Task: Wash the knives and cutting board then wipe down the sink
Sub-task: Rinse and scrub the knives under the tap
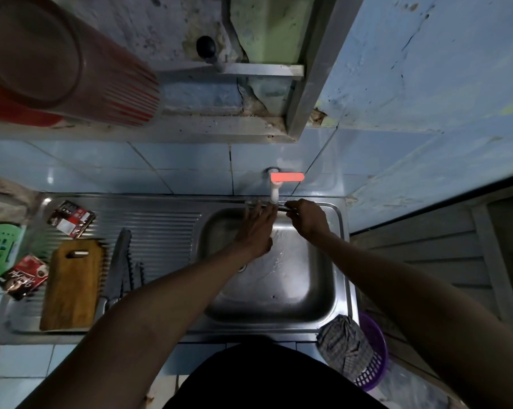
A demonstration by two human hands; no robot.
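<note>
My right hand (306, 218) was closed around the handle of a thin steel knife (267, 204), holding it flat just under the white plastic tap (274, 193) with its flat red lever. My left hand (256, 228) had straight fingers laid on the blade, left of the tap. Both were above the square basin of the shiny steel sink (278, 290). On the ribbed drainboard, far left of the tap, lay the rectangular wooden cutting board (72, 284), and beside it three long dark knives (122, 267). A checked cloth (342, 343) hung in a round purple basket (373, 364), down and right of the tap.
</note>
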